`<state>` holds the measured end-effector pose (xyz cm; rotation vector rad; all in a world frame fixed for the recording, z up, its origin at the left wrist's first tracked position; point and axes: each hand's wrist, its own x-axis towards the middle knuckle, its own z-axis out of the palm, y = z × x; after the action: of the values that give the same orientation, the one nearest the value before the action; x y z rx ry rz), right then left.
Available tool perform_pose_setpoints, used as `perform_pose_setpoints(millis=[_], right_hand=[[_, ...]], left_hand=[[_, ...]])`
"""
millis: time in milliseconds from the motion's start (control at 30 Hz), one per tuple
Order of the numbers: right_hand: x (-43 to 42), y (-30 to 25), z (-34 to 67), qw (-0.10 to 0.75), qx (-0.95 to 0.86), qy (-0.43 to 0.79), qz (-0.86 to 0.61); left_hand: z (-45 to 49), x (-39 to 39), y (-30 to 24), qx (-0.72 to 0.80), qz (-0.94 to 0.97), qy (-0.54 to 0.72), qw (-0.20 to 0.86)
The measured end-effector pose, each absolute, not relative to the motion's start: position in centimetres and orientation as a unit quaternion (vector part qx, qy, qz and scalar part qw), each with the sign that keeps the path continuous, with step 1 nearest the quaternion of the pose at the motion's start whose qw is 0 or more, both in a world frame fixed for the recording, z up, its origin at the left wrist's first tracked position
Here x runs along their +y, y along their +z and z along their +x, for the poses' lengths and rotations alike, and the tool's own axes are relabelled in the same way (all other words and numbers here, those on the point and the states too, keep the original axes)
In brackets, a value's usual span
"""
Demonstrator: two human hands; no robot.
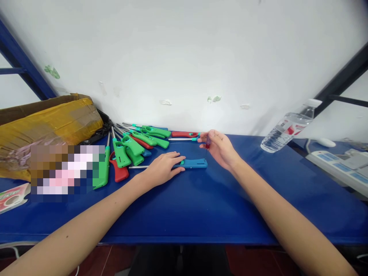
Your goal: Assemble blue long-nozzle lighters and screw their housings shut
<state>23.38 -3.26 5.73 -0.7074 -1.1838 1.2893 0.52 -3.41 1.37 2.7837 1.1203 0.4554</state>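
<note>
A blue long-necked lighter lies flat on the blue table, its metal tube pointing left. My left hand is closed around its middle, fingers on the far side and thumb on the near side, pressing it to the table. Above the lighter's right end, my right hand pinches a small screwdriver with a dark red handle. The screwdriver stands nearly upright, its thin shaft reaching down to the end of the lighter; whether the tip touches is too small to tell.
Several green and red lighters are heaped left of my hands, and a red lighter lies behind. A taped cardboard box stands far left. On the right are a tilted water bottle and a white power strip. A wall backs the table.
</note>
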Motion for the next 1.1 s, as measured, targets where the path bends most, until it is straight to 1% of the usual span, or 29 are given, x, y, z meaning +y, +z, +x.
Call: perform_pose_setpoints(millis=[167,333,533,800,1100], right_hand=[[-3.9,6.3,23.2,0.566,-0.51,0.587,-0.275],[-4.0,6.9,23.4,0.567,-0.476,0.617,-0.269],[-3.7,6.7,23.4,0.563,-0.48,0.612,-0.281],[-3.2,6.1,23.4,0.6,-0.469,0.586,-0.277],[-3.4,5.7,23.3,0.588,-0.523,0.553,-0.274]], left_hand=[[0.6,-3.5,1.5,0.374,0.915,0.143,0.052],[0.6,-3.5,1.5,0.373,0.914,0.15,0.056],[0.6,-3.4,1.4,0.374,0.915,0.144,0.05],[0.6,-3.4,1.5,0.374,0.915,0.139,0.051],[0.5,-3.4,1.4,0.372,0.916,0.142,0.049]])
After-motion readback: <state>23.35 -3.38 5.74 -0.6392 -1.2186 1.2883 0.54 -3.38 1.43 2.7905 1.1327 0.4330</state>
